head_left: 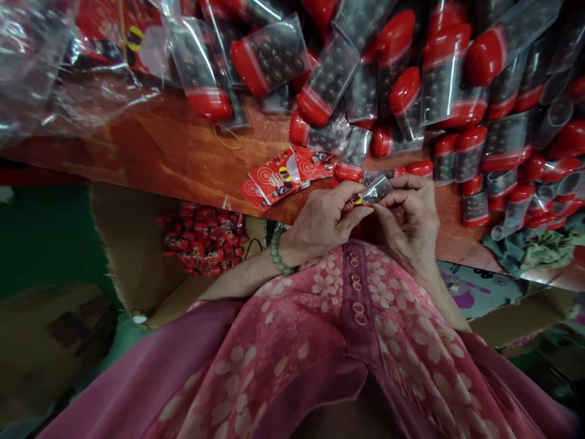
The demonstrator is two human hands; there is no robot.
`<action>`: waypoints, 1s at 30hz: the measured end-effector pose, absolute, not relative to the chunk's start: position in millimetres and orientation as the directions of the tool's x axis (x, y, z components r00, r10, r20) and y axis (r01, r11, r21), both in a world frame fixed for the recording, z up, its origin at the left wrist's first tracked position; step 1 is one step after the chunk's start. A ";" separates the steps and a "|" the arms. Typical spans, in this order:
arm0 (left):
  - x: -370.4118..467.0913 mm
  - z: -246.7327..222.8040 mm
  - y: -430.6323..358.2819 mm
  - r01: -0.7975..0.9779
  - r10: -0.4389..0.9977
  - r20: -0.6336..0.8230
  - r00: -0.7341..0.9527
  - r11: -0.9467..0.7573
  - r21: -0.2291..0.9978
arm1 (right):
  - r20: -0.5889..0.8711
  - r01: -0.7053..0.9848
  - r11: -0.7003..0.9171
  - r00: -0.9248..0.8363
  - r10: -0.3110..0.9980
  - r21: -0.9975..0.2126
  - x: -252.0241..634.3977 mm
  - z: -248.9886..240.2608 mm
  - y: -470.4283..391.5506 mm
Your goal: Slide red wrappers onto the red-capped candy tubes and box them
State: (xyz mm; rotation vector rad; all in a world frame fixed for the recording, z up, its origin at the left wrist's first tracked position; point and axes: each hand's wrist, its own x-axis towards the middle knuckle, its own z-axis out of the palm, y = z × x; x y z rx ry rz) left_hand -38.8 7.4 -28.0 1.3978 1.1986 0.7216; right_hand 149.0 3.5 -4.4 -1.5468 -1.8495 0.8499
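Note:
At the table's near edge, my left hand (322, 216) and my right hand (409, 213) meet, thumbs and fingers pinched together. Between them is a small clear plastic piece (377, 190) with red and yellow print at its left end. My left fingers grip the printed end; my right fingers grip the clear end. Whether the print belongs to the plastic or to a separate card, I cannot tell. Just left of my hands lie several red printed cards (278, 177), fanned out. Beyond my fingers is a red-capped clear tube (355, 149) of dark beads.
Many red-capped bead tubes (441, 79) are heaped across the back and right of the wooden table (183, 146). Clear plastic bags (41, 67) lie at the back left. Below the edge, a cardboard box (132, 250) holds red packed pieces (205, 238). Crumpled cloth (548, 250) lies at right.

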 end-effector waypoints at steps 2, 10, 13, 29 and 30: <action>-38.8 -28.2 8.6 0.205 0.914 -0.237 0.328 0.176 0.963 | 0.086 0.694 0.210 -0.210 0.974 -0.688 148.3 -1.9 2.0; -39.1 -29.0 8.0 0.134 0.892 -0.289 0.346 0.258 0.957 | -0.031 0.695 0.169 -0.266 0.963 -0.699 147.4 0.1 0.2; -39.3 -28.0 6.4 0.198 0.900 -0.273 0.339 0.216 0.956 | -0.090 0.642 0.059 -0.196 0.976 -0.764 147.4 0.7 0.5; -40.4 -30.2 9.3 0.276 0.904 -0.238 0.356 0.142 0.951 | -0.070 0.648 0.067 -0.183 0.981 -0.759 147.7 3.3 1.8; -40.8 -30.5 9.7 0.252 0.893 -0.261 0.366 0.175 0.952 | -0.068 0.650 0.056 -0.163 0.984 -0.757 148.3 3.0 2.3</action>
